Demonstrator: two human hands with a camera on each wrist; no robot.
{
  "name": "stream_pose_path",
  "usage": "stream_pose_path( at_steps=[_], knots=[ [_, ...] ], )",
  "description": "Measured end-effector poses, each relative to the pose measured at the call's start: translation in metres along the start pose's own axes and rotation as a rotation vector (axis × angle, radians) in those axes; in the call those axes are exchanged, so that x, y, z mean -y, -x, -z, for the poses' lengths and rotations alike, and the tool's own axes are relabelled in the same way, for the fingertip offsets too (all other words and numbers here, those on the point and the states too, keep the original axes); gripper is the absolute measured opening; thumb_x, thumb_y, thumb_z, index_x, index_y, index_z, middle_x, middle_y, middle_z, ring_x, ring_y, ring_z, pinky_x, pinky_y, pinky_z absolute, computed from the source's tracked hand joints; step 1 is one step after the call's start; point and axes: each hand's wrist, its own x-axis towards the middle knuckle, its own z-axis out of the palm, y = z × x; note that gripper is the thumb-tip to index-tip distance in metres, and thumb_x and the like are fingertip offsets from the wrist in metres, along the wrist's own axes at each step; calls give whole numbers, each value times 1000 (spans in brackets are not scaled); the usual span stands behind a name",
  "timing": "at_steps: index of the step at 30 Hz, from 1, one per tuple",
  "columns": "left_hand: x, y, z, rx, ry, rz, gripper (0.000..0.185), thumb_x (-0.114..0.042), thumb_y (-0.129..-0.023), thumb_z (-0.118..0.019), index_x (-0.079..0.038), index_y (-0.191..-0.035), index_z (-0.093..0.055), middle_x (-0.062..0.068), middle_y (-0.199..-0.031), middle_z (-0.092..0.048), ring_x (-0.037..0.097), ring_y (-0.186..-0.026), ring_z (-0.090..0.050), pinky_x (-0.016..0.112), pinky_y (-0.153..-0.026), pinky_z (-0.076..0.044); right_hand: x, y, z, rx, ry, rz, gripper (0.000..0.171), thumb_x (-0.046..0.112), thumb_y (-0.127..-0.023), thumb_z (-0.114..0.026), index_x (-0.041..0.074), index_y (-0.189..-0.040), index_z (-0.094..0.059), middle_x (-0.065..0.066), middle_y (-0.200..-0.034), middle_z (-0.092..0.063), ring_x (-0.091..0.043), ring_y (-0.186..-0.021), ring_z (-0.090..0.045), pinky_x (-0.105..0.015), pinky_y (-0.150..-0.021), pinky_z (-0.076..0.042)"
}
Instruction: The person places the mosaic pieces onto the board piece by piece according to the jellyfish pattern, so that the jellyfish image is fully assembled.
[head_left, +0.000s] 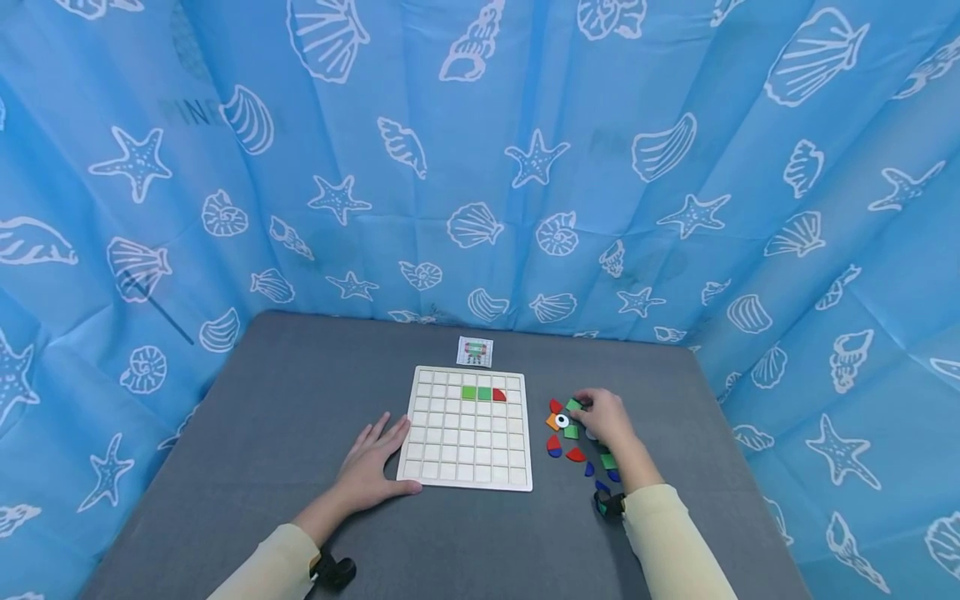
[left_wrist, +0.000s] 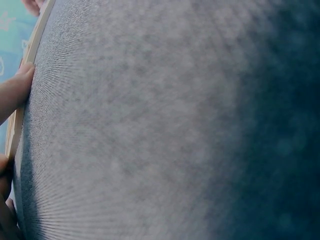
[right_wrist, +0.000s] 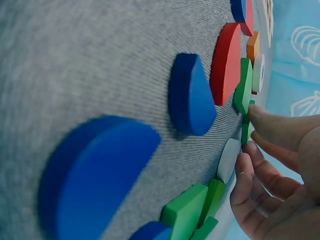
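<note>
A pale wooden grid board lies flat on the grey table. In its upper rows sit a light green square, a green square and a red quarter-round. My left hand rests at the board's left edge, fingers spread, thumb at the near corner. To the right of the board, my right hand pinches a green square tile between thumb and fingers; the right wrist view shows this tile partly covered by the fingertips. Beside it lies a white disc with a black dot.
Loose pieces lie scattered around the right hand: an orange tile, a red piece, a blue piece and several more green and blue ones. A small printed card lies behind the board. Blue shell-patterned curtains surround the table.
</note>
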Motion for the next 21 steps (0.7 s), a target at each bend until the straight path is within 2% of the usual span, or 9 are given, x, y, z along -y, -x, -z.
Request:
stream_pose_path(
  at_steps=[11, 21],
  knots=[
    [-2, 2, 1, -4, 15, 8, 118, -84, -71, -65, -17, -160, -29, 0, -166, -28, 33, -157, -12, 58, -124, -13, 5, -4, -5, -20, 52, 10, 30, 13, -94, -72, -3, -120, -70, -20, -114, -70, -35, -104, -65, -51, -87, -55],
    [-1, 1, 0, -11, 17, 3, 117, -83, -71, -66, -17, -161, -28, 0, -166, -29, 33, -157, -12, 58, -124, -13, 36, 1, 7, -100, 29, 117, 30, 17, -94, -72, 2, -120, -72, -17, -116, -65, -28, -94, -64, -46, -80, -56]
  ],
)
